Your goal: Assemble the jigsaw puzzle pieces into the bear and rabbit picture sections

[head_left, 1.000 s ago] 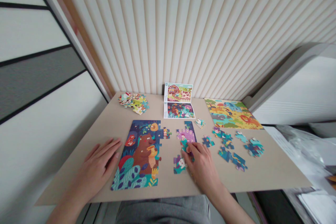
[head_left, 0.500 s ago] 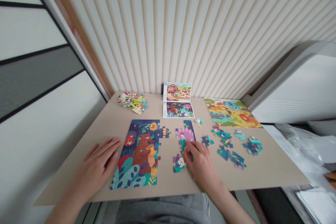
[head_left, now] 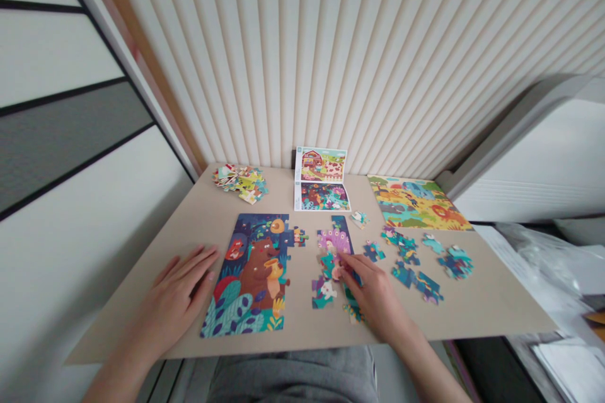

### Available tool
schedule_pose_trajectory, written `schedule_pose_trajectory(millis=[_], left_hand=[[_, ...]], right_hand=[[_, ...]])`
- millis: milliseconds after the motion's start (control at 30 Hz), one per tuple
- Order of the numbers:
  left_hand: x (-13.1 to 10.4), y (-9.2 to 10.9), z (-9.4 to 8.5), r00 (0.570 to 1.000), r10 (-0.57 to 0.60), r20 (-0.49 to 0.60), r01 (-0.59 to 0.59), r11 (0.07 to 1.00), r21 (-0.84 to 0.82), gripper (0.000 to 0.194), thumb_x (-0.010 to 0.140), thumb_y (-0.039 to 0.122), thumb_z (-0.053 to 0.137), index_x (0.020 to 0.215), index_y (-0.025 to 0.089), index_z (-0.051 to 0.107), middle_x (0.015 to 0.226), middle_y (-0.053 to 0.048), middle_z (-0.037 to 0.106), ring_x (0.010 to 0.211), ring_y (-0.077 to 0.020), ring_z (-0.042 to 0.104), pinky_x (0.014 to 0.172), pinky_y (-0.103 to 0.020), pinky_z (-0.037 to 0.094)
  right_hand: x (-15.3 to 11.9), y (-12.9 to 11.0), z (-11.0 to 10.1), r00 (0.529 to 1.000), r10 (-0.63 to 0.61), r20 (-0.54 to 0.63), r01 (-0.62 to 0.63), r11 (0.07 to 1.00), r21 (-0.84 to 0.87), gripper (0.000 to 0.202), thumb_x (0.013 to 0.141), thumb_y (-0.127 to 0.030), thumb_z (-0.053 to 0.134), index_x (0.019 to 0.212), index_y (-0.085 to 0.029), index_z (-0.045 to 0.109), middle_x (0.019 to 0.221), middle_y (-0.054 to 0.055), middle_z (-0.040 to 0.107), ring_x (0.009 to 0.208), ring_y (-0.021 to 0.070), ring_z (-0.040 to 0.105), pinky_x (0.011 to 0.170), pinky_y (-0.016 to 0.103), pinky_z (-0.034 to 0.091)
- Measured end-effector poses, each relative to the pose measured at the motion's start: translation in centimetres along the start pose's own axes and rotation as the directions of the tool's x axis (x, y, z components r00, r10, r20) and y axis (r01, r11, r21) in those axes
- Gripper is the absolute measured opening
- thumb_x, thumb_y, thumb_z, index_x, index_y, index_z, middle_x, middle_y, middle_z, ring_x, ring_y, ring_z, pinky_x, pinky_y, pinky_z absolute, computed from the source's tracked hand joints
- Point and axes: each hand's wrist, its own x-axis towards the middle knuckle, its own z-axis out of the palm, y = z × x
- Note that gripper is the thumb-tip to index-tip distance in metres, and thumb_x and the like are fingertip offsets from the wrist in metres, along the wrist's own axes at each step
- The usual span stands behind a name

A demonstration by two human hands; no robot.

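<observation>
My left hand (head_left: 182, 296) lies flat on the table, fingers spread, just left of the joined bear puzzle section (head_left: 255, 277). My right hand (head_left: 373, 289) has its thumb and index finger pinched over a small puzzle piece (head_left: 336, 272) at the lower edge of the pink peacock section (head_left: 334, 240). The fingers partly cover the piece and the dark strip beside it. A piece with a white animal (head_left: 324, 293) sits to the left of my right fingertips. Jutting from the bear section's right edge is a small piece (head_left: 299, 237).
A picture leaflet (head_left: 322, 196) stands open at the table's back (head_left: 198, 214). Loose pieces (head_left: 240, 181) are heaped at the back left. More pieces (head_left: 401, 244) lie scattered on the right, below a finished animal puzzle (head_left: 418, 203).
My right hand has shifted slightly right, uncovering more of the pieces beneath it and a yellow-patterned one near the front edge. My left hand has stayed in place.
</observation>
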Motion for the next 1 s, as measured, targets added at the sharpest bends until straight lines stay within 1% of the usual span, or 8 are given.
schedule_pose_trajectory(millis=[200,367,433,533,667,767,867,1000], left_hand=[[0.1,0.1,-0.1,1.0,0.001,-0.005,-0.001,1.0,0.005,0.054,0.109,0.051,0.045,0.155,0.027,0.055,0.16,-0.006,0.058,0.15,-0.0281,0.054,0.132,-0.048,0.031],[0.1,-0.1,0.0,1.0,0.0,0.003,-0.001,1.0,0.003,0.054,0.109,0.051,0.045,0.156,0.027,0.055,0.162,-0.006,0.057,0.151,-0.0284,0.052,0.132,-0.049,0.031],[0.1,-0.1,0.0,1.0,-0.001,0.0,0.001,1.0,-0.002,0.054,0.108,0.052,0.045,0.155,0.027,0.056,0.161,-0.005,0.058,0.151,-0.0282,0.053,0.133,-0.049,0.031],[0.0,-0.1,0.0,1.0,-0.005,0.004,0.005,1.0,-0.007,0.054,0.108,0.051,0.045,0.156,0.028,0.054,0.162,-0.005,0.057,0.152,-0.0278,0.052,0.133,-0.048,0.03],[0.0,-0.2,0.2,1.0,0.002,-0.001,-0.002,1.0,-0.005,0.053,0.108,0.051,0.045,0.156,0.028,0.053,0.162,-0.004,0.057,0.153,-0.0281,0.05,0.133,-0.049,0.029],[-0.1,-0.3,0.2,1.0,0.005,-0.007,-0.005,1.0,-0.004,0.054,0.108,0.05,0.044,0.157,0.029,0.052,0.161,-0.005,0.058,0.151,-0.028,0.052,0.132,-0.049,0.03],[-0.1,-0.4,0.3,1.0,0.004,-0.013,-0.004,1.0,-0.003,0.054,0.108,0.051,0.045,0.157,0.029,0.052,0.161,-0.005,0.058,0.15,-0.0281,0.053,0.132,-0.048,0.031],[-0.1,-0.6,0.4,1.0,0.011,-0.016,-0.011,1.0,-0.004,0.054,0.108,0.051,0.045,0.157,0.029,0.052,0.161,-0.005,0.058,0.15,-0.0276,0.053,0.133,-0.047,0.029]], right_hand=[[-0.8,0.1,0.4,1.0,-0.003,-0.007,0.004,0.999,0.053,0.031,0.108,-0.031,0.052,0.131,-0.027,0.074,0.122,0.01,0.076,0.109,0.0243,0.075,0.097,0.037,0.061],[-0.9,0.4,0.2,0.994,0.022,-0.111,-0.013,0.996,0.088,0.029,0.107,-0.038,0.057,0.125,-0.027,0.077,0.116,0.01,0.078,0.105,0.0246,0.075,0.092,0.038,0.062],[-1.0,1.1,-0.6,0.981,0.062,-0.186,-0.042,0.993,0.108,0.03,0.105,-0.042,0.06,0.124,-0.026,0.078,0.112,0.01,0.079,0.1,0.0251,0.076,0.089,0.039,0.063],[-1.5,3.2,-2.5,0.945,0.159,-0.285,-0.126,0.984,0.129,0.036,0.102,-0.048,0.064,0.124,-0.024,0.077,0.108,0.011,0.08,0.094,0.0257,0.076,0.088,0.041,0.063],[-2.9,7.1,-6.0,0.851,0.326,-0.412,-0.293,0.945,0.144,0.048,0.096,-0.057,0.068,0.129,-0.022,0.074,0.11,0.011,0.081,0.097,0.0277,0.078,0.091,0.044,0.062],[-4.3,9.3,-8.3,0.788,0.377,-0.486,-0.362,0.923,0.128,0.054,0.091,-0.061,0.072,0.127,-0.021,0.076,0.108,0.011,0.083,0.095,0.0286,0.079,0.087,0.043,0.062],[-5.4,10.4,-9.5,0.778,0.421,-0.465,-0.401,0.904,0.148,0.057,0.088,-0.064,0.073,0.124,-0.02,0.079,0.104,0.012,0.083,0.09,0.0291,0.079,0.077,0.039,0.063],[-6.2,10.4,-9.2,0.801,0.461,-0.382,-0.406,0.887,0.218,0.055,0.083,-0.065,0.077,0.115,-0.021,0.082,0.098,0.012,0.084,0.081,0.029,0.079,0.065,0.036,0.062]])
